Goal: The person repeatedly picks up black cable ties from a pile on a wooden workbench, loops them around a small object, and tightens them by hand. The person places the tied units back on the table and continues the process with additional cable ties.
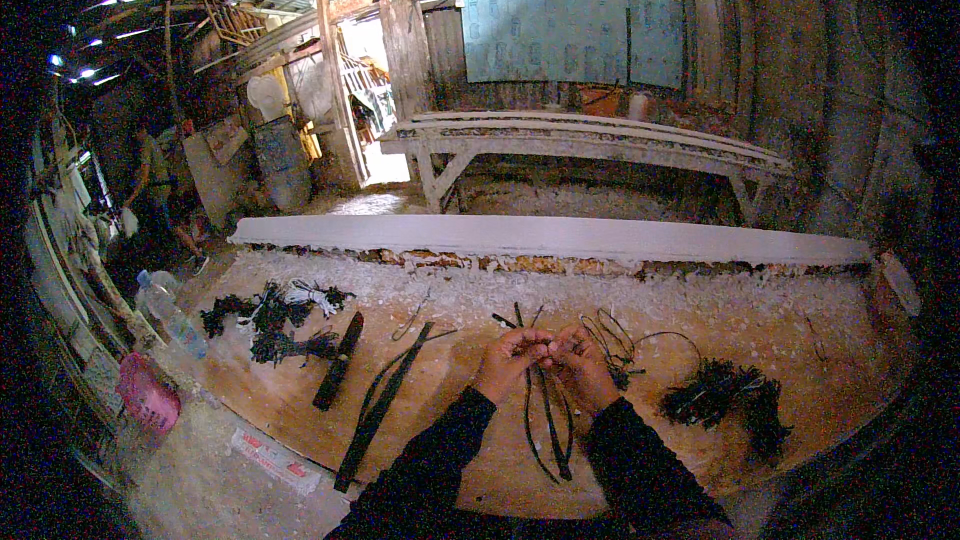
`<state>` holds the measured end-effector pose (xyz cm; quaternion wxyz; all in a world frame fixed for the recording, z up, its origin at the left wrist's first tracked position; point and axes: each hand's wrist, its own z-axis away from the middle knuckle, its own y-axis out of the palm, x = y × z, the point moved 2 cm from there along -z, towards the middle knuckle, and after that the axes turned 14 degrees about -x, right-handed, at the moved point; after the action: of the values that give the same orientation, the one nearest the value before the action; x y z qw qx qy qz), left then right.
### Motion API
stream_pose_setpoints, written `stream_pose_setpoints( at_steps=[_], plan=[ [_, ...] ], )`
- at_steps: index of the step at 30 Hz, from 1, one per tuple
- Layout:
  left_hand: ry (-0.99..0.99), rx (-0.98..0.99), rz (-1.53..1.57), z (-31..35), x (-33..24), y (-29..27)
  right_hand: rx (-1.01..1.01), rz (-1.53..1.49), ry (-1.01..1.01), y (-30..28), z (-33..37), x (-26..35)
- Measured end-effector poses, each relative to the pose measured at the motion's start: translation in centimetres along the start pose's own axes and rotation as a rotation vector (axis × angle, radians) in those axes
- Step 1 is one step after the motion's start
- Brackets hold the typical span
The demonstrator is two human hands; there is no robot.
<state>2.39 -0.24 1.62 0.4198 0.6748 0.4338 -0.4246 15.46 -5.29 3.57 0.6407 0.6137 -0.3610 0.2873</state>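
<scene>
My left hand [508,362] and my right hand [584,370] meet fingertip to fingertip over the middle of the wooden tabletop, both closed in a pinch. Dark narrow strips [552,430] run beneath and between them, with ends showing above and below the fingers. The exact pinch point is hidden, but the hands appear to grip these strips. Thin looped cord [610,342] lies beside my right hand. Further right is a pile of short black strands [722,402]. Left of my left hand lie longer black strips [375,418] and a flat dark knife-like piece [338,362].
Black and white strand bundles [285,325] lie at the table's left. A clear plastic bottle [172,312] and a pink bag [148,393] sit by the left edge. A long pale plank [550,238] borders the far side, before a bench [590,136]. A person [155,185] stands far left.
</scene>
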Motion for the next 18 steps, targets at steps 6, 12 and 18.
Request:
stream_pose_setpoints(
  at_steps=[6, 12, 18],
  plan=[
    [-0.109, 0.046, 0.13, -0.4, 1.2, -0.9, 0.037, 0.087, -0.031, 0.4, -0.2, -0.2],
    [-0.058, -0.012, -0.026, -0.5, 0.9, -1.4, 0.047, 0.184, -0.135, 0.5, -0.2, 0.0],
    [0.019, -0.117, -0.096, -0.7, 1.5, -1.4, -0.002, 0.26, -0.139, 0.5, 0.1, 0.3]
  ],
)
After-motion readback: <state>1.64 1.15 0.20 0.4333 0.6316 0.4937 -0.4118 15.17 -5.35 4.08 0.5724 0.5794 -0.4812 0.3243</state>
